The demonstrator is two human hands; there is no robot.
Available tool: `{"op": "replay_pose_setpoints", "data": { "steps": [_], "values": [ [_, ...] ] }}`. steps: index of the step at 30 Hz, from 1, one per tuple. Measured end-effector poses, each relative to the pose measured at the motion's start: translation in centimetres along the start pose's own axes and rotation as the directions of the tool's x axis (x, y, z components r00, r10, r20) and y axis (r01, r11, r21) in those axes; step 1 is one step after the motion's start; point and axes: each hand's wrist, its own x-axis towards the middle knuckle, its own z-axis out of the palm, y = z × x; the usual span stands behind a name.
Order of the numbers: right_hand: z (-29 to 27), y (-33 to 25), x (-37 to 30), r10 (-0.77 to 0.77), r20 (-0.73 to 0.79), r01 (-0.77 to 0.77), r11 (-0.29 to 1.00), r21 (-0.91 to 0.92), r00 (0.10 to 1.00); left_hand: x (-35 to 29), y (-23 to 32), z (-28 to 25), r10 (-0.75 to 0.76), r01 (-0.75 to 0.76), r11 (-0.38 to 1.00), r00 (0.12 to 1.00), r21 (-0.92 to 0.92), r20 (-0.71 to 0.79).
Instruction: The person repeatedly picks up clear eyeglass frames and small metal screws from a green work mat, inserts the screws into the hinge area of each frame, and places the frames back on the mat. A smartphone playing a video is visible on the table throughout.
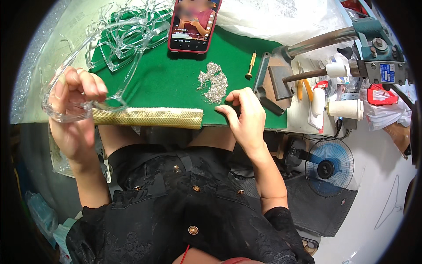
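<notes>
My left hand (75, 94) is raised over the left part of the green mat (167, 83). Its fingers close on a clear plastic eyeglass frame (118, 100), with one temple reaching up and away. My right hand (248, 116) rests at the near edge of the mat, thumb and forefinger curved and apart. Just beyond its fingertips lies a loose pile of tiny silvery metal pieces (216, 86), too small to make out singly. Several more clear eyeglass frames (127, 33) lie heaped at the far left.
A gold perforated strip (149, 118) lines the near table edge. A phone in a red case (188, 45) stands at the back. Right of the pile are a small brass-handled screwdriver (251, 66), a hand press (274, 83), pliers (300, 90) and a white cup (345, 109). A fan (326, 169) sits lower right.
</notes>
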Motion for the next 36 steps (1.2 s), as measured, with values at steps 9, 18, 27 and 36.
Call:
{"op": "replay_pose_setpoints", "data": {
  "steps": [9,18,27,36],
  "values": [
    [-0.7,1.5,1.1,-0.031,0.093,0.012,0.98,0.199,0.995,-0.6,-0.2,2.4,-0.021,-0.001,0.989,0.988,0.145,0.152],
    [-1.4,2.0,1.9,-0.16,0.2,0.114,0.968,0.226,0.967,-2.0,-1.3,4.8,-0.14,0.149,0.929,0.989,0.338,-0.053],
    [-1.1,2.3,2.6,-0.253,0.235,0.204,0.955,0.213,0.938,-2.2,-1.6,5.5,-0.195,0.21,0.954,0.977,0.213,-0.088],
    [-1.0,2.0,2.7,-0.351,0.24,0.341,0.936,0.082,0.905,-2.1,-2.5,5.8,-0.08,0.107,0.95,0.992,0.294,-0.101]
  ]
}}
